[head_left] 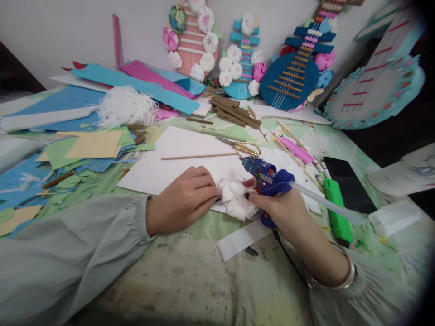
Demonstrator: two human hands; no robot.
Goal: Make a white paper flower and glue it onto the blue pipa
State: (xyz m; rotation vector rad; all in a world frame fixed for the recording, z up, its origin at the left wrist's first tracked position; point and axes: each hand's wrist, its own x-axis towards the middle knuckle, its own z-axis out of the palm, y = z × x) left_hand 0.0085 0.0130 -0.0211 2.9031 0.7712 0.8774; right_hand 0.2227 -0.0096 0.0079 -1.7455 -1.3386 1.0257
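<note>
A white crumpled paper flower lies between my two hands near the front edge of a white sheet. My left hand has its fingers together, with the fingertips closed on the flower's left side. From the right, my right hand touches the flower with thumb and a fingertip. Beside those fingers is a blue glue gun with a small light on and a clear glue stick out of its back; part of it is hidden behind my right hand. A white strip lies just below the flower.
Gold scissors and a thin wooden stick rest on the sheet. Paper scraps and white string are at left. A green tool and black phone lie at right. Decorated paper instruments lean behind.
</note>
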